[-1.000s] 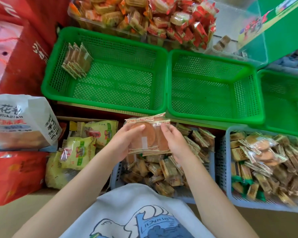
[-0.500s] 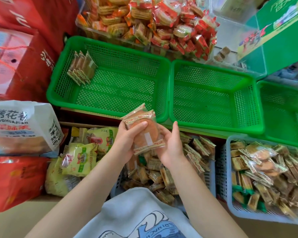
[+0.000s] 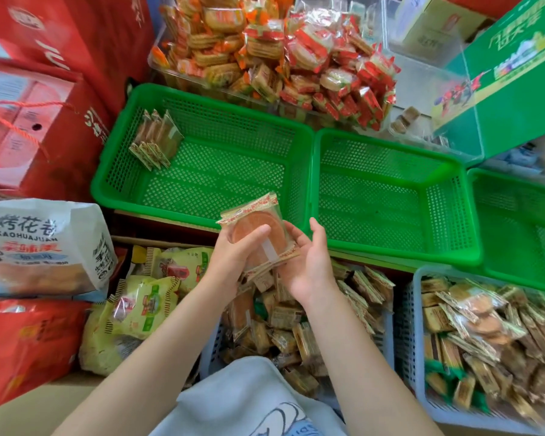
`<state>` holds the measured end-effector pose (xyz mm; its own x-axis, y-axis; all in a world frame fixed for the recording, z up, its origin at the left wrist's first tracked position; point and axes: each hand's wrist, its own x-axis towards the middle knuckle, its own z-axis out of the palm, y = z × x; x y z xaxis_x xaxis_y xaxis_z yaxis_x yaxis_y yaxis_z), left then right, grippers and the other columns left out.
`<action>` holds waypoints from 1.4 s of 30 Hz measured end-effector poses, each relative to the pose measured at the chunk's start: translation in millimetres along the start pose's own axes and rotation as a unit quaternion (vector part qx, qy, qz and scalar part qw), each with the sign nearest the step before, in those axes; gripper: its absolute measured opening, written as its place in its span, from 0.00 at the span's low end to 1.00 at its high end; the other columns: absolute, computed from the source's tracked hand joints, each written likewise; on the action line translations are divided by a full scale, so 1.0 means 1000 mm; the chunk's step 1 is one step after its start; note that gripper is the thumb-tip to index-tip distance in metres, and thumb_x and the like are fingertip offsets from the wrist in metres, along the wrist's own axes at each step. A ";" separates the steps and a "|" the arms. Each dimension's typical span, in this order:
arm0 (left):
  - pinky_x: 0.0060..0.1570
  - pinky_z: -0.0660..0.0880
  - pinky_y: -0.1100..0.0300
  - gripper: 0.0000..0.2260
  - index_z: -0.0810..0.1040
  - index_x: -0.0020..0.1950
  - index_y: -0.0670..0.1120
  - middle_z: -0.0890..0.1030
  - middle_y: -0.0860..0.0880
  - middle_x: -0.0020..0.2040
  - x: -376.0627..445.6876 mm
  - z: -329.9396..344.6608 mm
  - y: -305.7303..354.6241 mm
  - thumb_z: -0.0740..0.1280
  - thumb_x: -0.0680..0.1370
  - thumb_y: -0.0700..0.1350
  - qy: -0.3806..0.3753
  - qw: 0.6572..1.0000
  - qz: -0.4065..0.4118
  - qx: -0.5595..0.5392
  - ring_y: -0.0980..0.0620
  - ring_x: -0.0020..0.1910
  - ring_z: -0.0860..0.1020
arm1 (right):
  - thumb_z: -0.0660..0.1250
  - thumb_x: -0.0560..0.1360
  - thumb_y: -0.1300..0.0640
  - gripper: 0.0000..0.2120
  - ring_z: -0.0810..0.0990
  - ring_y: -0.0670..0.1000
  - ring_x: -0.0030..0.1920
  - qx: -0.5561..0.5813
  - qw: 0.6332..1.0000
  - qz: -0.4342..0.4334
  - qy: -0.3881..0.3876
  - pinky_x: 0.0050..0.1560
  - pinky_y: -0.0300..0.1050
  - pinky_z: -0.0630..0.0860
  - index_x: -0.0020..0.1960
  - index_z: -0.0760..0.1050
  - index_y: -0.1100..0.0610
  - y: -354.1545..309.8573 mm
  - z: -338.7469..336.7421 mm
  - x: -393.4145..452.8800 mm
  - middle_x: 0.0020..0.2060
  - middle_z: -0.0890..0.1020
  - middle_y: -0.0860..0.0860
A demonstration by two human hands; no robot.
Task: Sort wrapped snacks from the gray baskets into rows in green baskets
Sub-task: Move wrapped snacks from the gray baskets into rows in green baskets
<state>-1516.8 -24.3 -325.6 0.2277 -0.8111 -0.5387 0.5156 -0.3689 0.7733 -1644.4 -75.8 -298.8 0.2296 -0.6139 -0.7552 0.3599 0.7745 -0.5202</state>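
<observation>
The left hand [image 3: 233, 253] pinches a small stack of clear-wrapped round orange biscuits [image 3: 258, 234] above the gray plastic basket [image 3: 387, 338]; the right hand [image 3: 309, 262] cups it, fingers relaxed. Best squared edge-on first, then stood beside the row [image 3: 155, 141] in the leftmost green mesh basket [image 3: 202, 215].

The round snacks [image 3: 258, 234] held between the left hand [image 3: 233, 256] and the right hand [image 3: 309, 262] were sealed in clear, glossy film with crimped printed edges. Just beyond the hands, the green basket [image 3: 296, 184] was hard plastic with perforated mesh walls and floor and a smooth, slightly shiny rim. Below the hands, the gray basket [image 3: 403, 316] was slotted plastic of duller finish, heaped with crinkled shiny wrappers. Left of the left hand, a white bag [image 3: 44, 247] looked like smooth printed film, and the red boxes [image 3: 38, 136] beyond it glossy card.
</observation>
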 end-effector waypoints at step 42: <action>0.73 0.28 0.51 0.24 0.72 0.70 0.48 0.67 0.47 0.75 0.066 -0.168 0.018 0.54 0.83 0.61 0.202 0.708 0.192 0.649 0.47 0.79 0.55 | 0.62 0.80 0.55 0.08 0.82 0.53 0.53 -0.560 0.814 -0.146 -0.052 0.57 0.53 0.81 0.58 0.70 0.53 0.010 0.175 0.155 0.49 0.78 0.48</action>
<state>-1353.6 -8.0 -403.1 0.4979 -0.8655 -0.0545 -0.7823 -0.4754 0.4025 -1447.3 -189.7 -351.2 0.3785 -0.7610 -0.5269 -0.6239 0.2108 -0.7525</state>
